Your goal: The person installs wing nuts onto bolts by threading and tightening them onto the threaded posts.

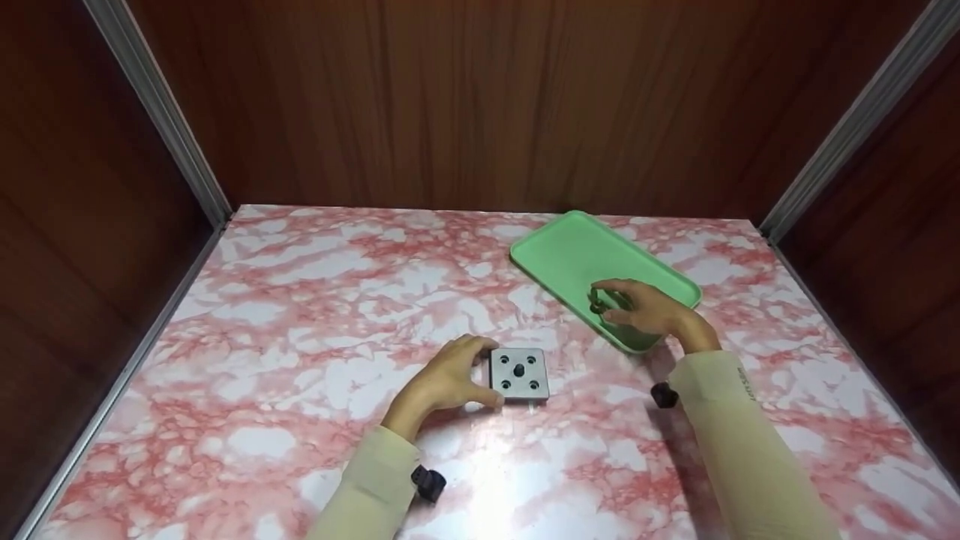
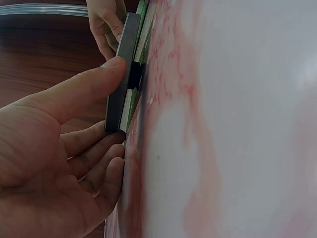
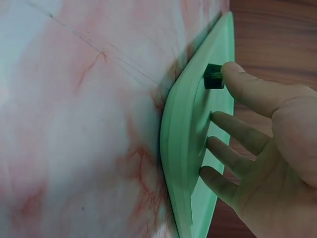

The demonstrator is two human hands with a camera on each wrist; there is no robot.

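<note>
1. Left hand (image 1: 450, 375): we record its grip as holding the square metal plate (image 1: 520, 384), thumb at the near edge and a finger at the far edge, both toward the plate's left side.
2. Plate, upper face: we count four corner holes (image 1: 534, 385) and one black stud (image 1: 519, 370) at the centre.
3. Plate, edge-on from the left wrist: we see a black foot (image 2: 134, 75) on its underside, between the plate and the tabletop (image 1: 337, 315). Whether the foot touches down, we cannot tell.
4. Right hand (image 1: 645, 304): we record a narrow grip holding a small dark piece (image 3: 214, 77) near the thumb tip. The forefinger is hidden in the right wrist view; three other fingers are spread apart.
5. The dark piece is over the green tray (image 1: 574, 247), near its long side facing the plate. Contact with the tray we cannot tell.
6. The tray lies at a slant on the tabletop, beyond the plate and to its right, with a stretch of tabletop between them.
7. Surroundings: we note red-and-white marbling on the tabletop, wood-grain panels (image 1: 465, 112) around it, and metal rails (image 1: 161, 105) at the corners.
8. On the person: pale sleeves (image 1: 739, 450), with a small black device (image 1: 429, 484) at each wrist.
</note>
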